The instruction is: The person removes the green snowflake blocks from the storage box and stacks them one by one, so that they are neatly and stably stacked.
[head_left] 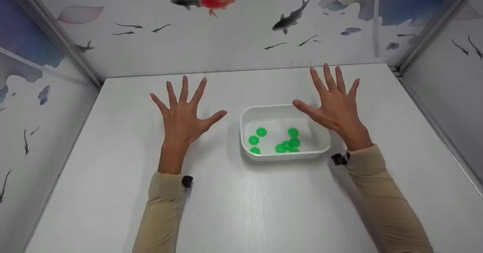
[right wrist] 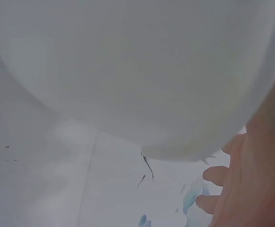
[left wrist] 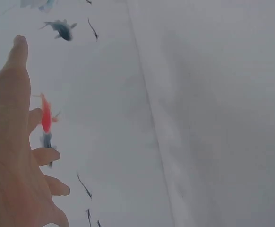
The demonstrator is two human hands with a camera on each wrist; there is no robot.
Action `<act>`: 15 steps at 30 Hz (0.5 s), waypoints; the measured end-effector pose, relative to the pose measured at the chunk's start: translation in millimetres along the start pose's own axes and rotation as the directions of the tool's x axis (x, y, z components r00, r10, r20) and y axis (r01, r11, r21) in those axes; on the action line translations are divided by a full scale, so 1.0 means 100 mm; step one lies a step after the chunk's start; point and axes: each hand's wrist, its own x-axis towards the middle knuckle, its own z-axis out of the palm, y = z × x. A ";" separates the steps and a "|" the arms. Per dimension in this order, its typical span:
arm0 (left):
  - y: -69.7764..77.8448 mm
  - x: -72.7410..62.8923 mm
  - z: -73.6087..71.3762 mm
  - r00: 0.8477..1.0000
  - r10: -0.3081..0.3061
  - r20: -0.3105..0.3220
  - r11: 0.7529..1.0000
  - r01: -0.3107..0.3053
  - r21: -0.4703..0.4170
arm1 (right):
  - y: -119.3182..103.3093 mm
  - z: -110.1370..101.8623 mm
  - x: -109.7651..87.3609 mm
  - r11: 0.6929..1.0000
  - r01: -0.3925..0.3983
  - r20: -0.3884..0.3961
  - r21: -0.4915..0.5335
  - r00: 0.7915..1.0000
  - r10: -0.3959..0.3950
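In the head view a white rectangular basin (head_left: pixel 279 157) stands on the table, right of the middle. Several small green flower-shaped pieces (head_left: pixel 261 132) lie in it, some loose at its left, others clustered toward the right. My left hand (head_left: pixel 183 121) is spread wide to the left of the basin, holding nothing. Over the basin's right end my right hand (head_left: pixel 337 109) is spread too, its thumb above the far rim, with nothing held. The right wrist view shows the basin's outer wall (right wrist: pixel 128 71) up close, beside the right hand (right wrist: pixel 255 175).
A white table (head_left: pixel 226 207) spreads under both arms. Behind it rises a panel (head_left: pixel 234 49) painted with fish and petals, with side panels (head_left: pixel 449 68) to the left and right. Dark wrist cameras (head_left: pixel 187 181) sit at the sleeve cuffs.
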 end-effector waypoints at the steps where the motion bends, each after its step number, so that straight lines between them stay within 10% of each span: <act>1: 0.01 0.00 0.00 1.000 0.000 0.000 1.000 0.000 -0.002 | 0.00 0.00 0.00 1.000 -0.001 0.000 0.002 1.000 0.001; 15: 0.25 -0.04 -0.01 0.997 0.060 -0.038 0.998 -0.060 0.013 | 0.08 0.01 -0.04 0.998 0.005 -0.056 0.057 0.998 -0.002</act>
